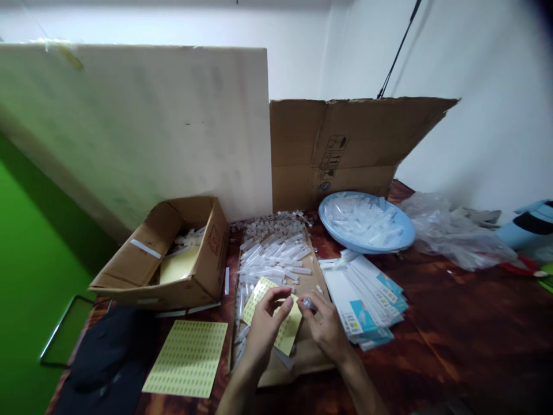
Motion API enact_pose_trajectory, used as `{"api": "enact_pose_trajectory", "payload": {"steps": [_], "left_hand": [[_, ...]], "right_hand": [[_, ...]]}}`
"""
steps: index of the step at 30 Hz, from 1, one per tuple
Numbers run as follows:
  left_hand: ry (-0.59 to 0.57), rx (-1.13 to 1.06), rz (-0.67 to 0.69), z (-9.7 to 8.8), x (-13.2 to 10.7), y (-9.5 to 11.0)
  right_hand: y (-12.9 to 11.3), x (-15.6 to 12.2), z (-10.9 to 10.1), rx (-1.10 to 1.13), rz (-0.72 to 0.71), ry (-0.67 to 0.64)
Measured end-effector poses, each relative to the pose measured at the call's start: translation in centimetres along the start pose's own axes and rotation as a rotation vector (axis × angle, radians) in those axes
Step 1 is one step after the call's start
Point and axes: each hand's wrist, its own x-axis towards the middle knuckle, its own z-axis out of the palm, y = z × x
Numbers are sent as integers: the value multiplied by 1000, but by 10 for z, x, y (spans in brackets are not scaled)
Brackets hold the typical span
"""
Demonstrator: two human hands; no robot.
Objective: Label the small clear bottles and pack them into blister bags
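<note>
My right hand [322, 323] is closed around a small clear plastic tube [307, 302], whose end shows between thumb and fingers. Just left of it, my left hand [265, 325] is curled, its thumb and forefinger tips close but apart, with nothing visible between them. Beneath both hands is a yellow sheet of small stickers [288, 334], partly hidden by the left hand. That sheet rests on a flat piece of cardboard [309, 360]. Beyond my hands, many clear tubes [276, 256] lie heaped on the cardboard, with small whitish pieces [276, 223] behind them.
A cardboard box [211, 259] stands left, near another sticker sheet [185, 357] and a dark cloth item [108, 357]. On the right are a blue basin [408, 230] of clear plastic pieces, fanned white-and-blue packets [367, 294] and plastic bags [466, 236]. Upright panels stand behind.
</note>
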Motion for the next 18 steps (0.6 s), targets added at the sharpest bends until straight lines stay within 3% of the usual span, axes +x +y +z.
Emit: {"api": "enact_pose_trajectory", "payload": {"steps": [7, 18], "left_hand": [[-124, -231, -118, 10, -1, -2], [-106, -327, -166, 8, -3, -7]], "right_hand": [[-3, -3, -3, -31, -63, -32], [-4, -3, 1, -35, -89, -53]]}}
